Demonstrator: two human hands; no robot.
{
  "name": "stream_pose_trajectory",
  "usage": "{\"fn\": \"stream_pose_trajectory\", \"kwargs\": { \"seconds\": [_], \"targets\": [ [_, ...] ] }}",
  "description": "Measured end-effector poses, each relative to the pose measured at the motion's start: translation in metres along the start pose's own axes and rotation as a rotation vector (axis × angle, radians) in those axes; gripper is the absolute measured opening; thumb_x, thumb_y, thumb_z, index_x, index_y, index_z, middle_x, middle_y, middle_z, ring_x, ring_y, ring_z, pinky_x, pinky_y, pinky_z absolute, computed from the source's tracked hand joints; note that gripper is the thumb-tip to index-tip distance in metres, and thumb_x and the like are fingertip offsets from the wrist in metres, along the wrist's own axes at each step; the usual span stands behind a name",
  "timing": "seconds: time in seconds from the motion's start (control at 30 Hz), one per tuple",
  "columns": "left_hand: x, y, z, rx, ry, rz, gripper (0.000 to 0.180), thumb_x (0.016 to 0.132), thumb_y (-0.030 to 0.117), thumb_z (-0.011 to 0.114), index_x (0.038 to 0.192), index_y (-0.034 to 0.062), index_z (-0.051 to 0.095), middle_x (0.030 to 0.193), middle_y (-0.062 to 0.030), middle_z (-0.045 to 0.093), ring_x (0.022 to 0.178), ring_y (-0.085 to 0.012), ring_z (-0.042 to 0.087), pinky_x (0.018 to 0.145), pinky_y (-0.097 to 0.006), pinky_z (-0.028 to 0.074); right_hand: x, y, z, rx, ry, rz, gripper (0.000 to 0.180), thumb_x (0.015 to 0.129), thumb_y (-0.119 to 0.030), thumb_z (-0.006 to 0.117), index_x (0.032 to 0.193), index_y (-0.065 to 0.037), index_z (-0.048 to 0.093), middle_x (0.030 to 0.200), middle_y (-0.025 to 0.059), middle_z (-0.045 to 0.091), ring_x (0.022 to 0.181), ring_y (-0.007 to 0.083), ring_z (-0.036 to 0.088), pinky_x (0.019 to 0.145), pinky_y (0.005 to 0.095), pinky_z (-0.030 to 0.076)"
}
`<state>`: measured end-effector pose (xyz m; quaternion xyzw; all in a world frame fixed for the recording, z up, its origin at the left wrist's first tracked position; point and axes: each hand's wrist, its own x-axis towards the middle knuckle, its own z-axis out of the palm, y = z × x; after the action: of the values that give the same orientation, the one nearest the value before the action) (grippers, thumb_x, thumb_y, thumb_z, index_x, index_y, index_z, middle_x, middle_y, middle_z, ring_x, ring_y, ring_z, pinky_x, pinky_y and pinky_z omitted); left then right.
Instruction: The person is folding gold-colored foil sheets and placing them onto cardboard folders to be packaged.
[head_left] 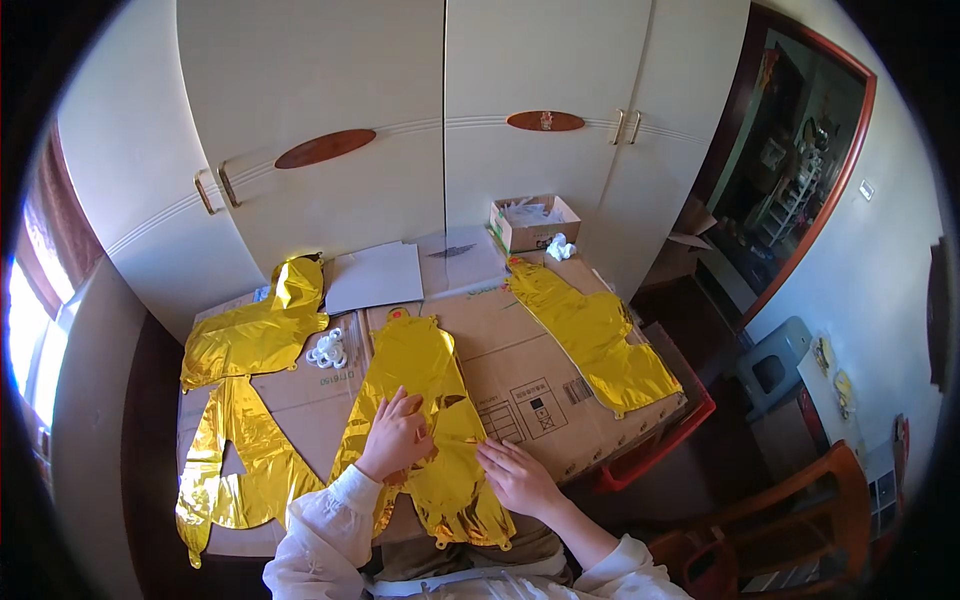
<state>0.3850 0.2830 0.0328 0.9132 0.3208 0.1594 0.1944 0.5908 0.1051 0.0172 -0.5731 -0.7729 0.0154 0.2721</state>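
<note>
A flat gold foil balloon (415,350) lies on the cardboard in front of me, its lower end reaching the near edge. Above its middle, my left hand (396,437) is raised with curled fingers pressed together. Whatever sits between those fingertips is too small to make out. At the balloon's right edge, my right hand (517,477) pinches the foil between thumb and fingers. To the left lie an A-shaped gold foil balloon (250,430) and another crumpled gold foil balloon (245,340) beyond it. One more gold foil balloon (600,345) rests at the right.
Flattened cardboard (490,350) covers the table. A coil of white ribbon or cord (327,350) lies between balloons. White sheets (375,278) and an open box (535,228) holding clear bags stand at the back, by a cupboard (540,60). A wooden chair (800,510) is at right.
</note>
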Motion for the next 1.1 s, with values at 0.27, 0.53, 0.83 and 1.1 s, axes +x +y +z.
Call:
{"fn": "stream_pose_trajectory", "kwargs": {
  "seconds": [0.27, 0.53, 0.83, 1.1],
  "targets": [
    [0.015, 0.03, -0.016, 0.215, 0.149, 0.054, 0.046, 0.08, 0.034, 0.068, 0.115, 0.0059, 0.059, 0.144, -0.0139, 0.047, 0.141, -0.0375, 0.034, 0.114, -0.058, 0.025, -0.001, -0.001, 0.001, -0.019, 0.001, 0.008, 0.031, 0.09, -0.013, 0.059, 0.116, 0.003, 0.065, 0.128, 0.0165, 0.061, 0.127, 0.0277, 0.053, 0.111, 0.0417, 0.038],
    [0.051, 0.055, -0.008, 0.31, -0.035, 0.351, 0.065, 0.092, 0.045, 0.057, 0.146, 0.0111, 0.042, 0.151, -0.0107, 0.04, 0.143, -0.0343, 0.031, 0.116, -0.056, 0.022, -0.001, -0.002, 0.001, -0.017, 0.014, 0.007, 0.032, 0.088, -0.012, 0.059, 0.116, 0.003, 0.065, 0.129, 0.0163, 0.061, 0.127, 0.0272, 0.053, 0.112, 0.0422, 0.037],
    [0.051, 0.04, 0.012, 0.341, -0.095, 0.367, 0.061, 0.095, 0.053, 0.047, 0.145, 0.0178, 0.044, 0.152, -0.0102, 0.04, 0.143, -0.0348, 0.032, 0.116, -0.059, 0.02, -0.005, 0.001, 0.007, -0.026, 0.012, 0.023, 0.035, 0.086, -0.009, 0.061, 0.119, 0.002, 0.063, 0.129, 0.0141, 0.061, 0.127, 0.0272, 0.053, 0.11, 0.0426, 0.039],
    [0.048, 0.038, 0.013, 0.339, -0.055, 0.365, 0.064, 0.094, 0.055, 0.049, 0.145, 0.0172, 0.045, 0.151, -0.0127, 0.04, 0.142, -0.036, 0.033, 0.114, -0.061, 0.021, -0.003, -0.002, 0.001, -0.016, -0.003, 0.023, 0.034, 0.088, -0.011, 0.058, 0.117, 0.005, 0.063, 0.13, 0.0168, 0.06, 0.128, 0.0282, 0.053, 0.112, 0.0435, 0.037]
  ]
}}
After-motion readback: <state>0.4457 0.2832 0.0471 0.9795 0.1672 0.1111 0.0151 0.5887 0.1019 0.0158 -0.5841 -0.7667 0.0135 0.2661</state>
